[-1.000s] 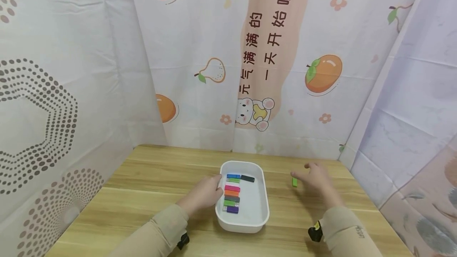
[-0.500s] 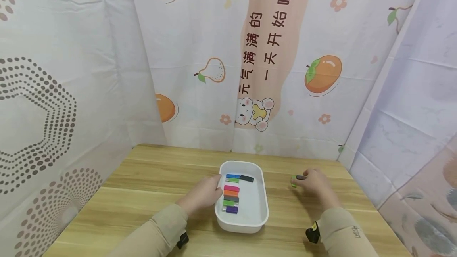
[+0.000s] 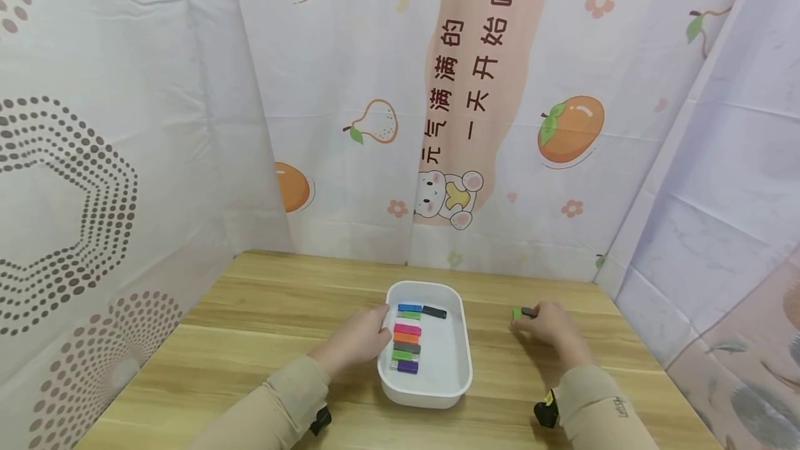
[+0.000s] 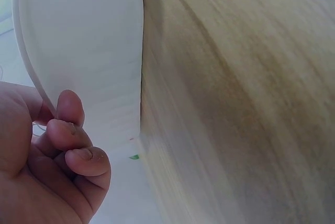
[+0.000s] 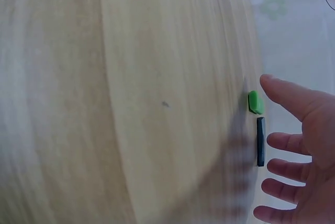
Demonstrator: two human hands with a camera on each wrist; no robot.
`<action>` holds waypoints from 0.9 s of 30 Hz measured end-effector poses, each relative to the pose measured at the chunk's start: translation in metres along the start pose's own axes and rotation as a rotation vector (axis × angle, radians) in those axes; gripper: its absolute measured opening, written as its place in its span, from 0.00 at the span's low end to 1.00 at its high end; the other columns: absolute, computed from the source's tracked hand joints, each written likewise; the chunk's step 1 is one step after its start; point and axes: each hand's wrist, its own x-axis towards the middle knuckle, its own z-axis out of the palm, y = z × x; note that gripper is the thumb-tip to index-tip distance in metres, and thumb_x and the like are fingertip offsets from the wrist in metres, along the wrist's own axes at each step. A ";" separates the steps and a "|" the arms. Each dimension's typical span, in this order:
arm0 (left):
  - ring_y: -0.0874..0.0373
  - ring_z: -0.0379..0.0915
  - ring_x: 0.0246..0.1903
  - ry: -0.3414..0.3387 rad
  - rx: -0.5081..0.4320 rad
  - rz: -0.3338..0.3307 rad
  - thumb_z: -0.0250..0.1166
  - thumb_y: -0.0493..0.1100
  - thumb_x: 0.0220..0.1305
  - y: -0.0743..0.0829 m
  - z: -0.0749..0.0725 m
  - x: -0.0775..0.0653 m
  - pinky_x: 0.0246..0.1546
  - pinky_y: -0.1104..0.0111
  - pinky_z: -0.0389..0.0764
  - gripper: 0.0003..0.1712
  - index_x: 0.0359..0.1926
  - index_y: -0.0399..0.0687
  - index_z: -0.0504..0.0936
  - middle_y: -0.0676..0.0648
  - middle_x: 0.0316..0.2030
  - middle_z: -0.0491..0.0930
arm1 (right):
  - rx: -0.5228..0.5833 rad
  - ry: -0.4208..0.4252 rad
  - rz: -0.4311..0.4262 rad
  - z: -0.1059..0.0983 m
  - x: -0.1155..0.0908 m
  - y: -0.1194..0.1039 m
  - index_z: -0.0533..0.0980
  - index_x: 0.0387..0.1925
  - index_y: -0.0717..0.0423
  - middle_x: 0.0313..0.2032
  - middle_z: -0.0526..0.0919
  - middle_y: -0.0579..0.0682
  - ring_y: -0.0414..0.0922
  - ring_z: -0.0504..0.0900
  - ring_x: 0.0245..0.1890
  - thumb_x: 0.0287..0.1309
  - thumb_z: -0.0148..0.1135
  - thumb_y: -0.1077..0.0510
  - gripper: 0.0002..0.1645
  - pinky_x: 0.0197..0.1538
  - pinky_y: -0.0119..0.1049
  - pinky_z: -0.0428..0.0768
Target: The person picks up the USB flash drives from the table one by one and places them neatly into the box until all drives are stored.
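Note:
My left hand (image 3: 359, 340) grips the left rim of a white plastic tray (image 3: 440, 373); in the left wrist view its fingertips (image 4: 86, 161) lie curled at the tray's outer wall. Lined up inside are several USB drives, among them a pink one (image 3: 407, 330), an orange one (image 3: 406, 338) and a purple one (image 3: 408, 367). A black drive (image 3: 434, 312) lies apart from that column. To the right, my right hand (image 3: 550, 325) is beside a green drive (image 3: 517, 313) and a dark drive (image 3: 530, 312). The right wrist view shows its fingers (image 5: 285, 167) spread and relaxed near both drives.
A wood-grain table (image 3: 269, 311) carries everything. Patterned curtains hang at the back (image 3: 350, 228), left and right (image 3: 706, 228). Black straps with small devices (image 3: 546, 412) sit at the wrists.
My right hand has come lower and closer to the table. The dark drive, unseen at first, now shows beside the green one, whose visible part looks shorter. The left hand keeps its place.

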 end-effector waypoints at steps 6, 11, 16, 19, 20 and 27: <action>0.58 0.77 0.41 -0.001 0.009 0.012 0.59 0.43 0.73 0.002 -0.001 0.000 0.47 0.61 0.82 0.33 0.73 0.33 0.66 0.36 0.66 0.74 | -0.009 -0.022 0.017 0.004 0.001 0.000 0.79 0.44 0.69 0.42 0.78 0.64 0.58 0.77 0.41 0.55 0.71 0.34 0.39 0.47 0.58 0.78; 0.57 0.76 0.44 -0.004 0.008 0.005 0.58 0.44 0.73 0.003 -0.001 0.000 0.57 0.54 0.79 0.32 0.73 0.33 0.66 0.37 0.66 0.73 | -0.015 -0.013 0.008 0.004 -0.001 -0.006 0.82 0.40 0.66 0.43 0.76 0.67 0.58 0.76 0.42 0.57 0.71 0.37 0.33 0.46 0.58 0.77; 0.56 0.76 0.44 -0.003 0.005 0.003 0.58 0.44 0.74 0.004 -0.002 -0.002 0.58 0.53 0.78 0.32 0.73 0.33 0.66 0.36 0.67 0.73 | -0.033 0.000 0.005 0.004 -0.003 -0.010 0.84 0.37 0.63 0.45 0.77 0.67 0.60 0.74 0.45 0.58 0.71 0.41 0.27 0.48 0.58 0.75; 0.56 0.76 0.43 0.002 0.005 0.015 0.59 0.43 0.73 0.004 -0.001 -0.002 0.56 0.54 0.79 0.32 0.72 0.32 0.66 0.35 0.66 0.73 | -0.040 0.004 0.002 0.004 -0.003 -0.010 0.84 0.39 0.64 0.45 0.78 0.66 0.63 0.73 0.51 0.59 0.71 0.43 0.25 0.52 0.59 0.74; 0.56 0.76 0.43 0.002 0.004 0.017 0.59 0.43 0.73 0.005 -0.002 -0.002 0.56 0.54 0.80 0.32 0.72 0.31 0.66 0.35 0.66 0.73 | -0.040 0.005 0.000 0.004 -0.004 -0.010 0.84 0.40 0.65 0.45 0.79 0.66 0.64 0.72 0.52 0.59 0.71 0.44 0.25 0.53 0.60 0.74; 0.55 0.76 0.43 0.000 0.006 0.005 0.59 0.43 0.73 0.005 -0.002 -0.003 0.55 0.55 0.80 0.32 0.72 0.32 0.66 0.35 0.66 0.73 | -0.024 0.016 -0.019 0.006 -0.003 -0.008 0.83 0.42 0.66 0.42 0.84 0.61 0.59 0.80 0.45 0.60 0.72 0.47 0.23 0.47 0.56 0.79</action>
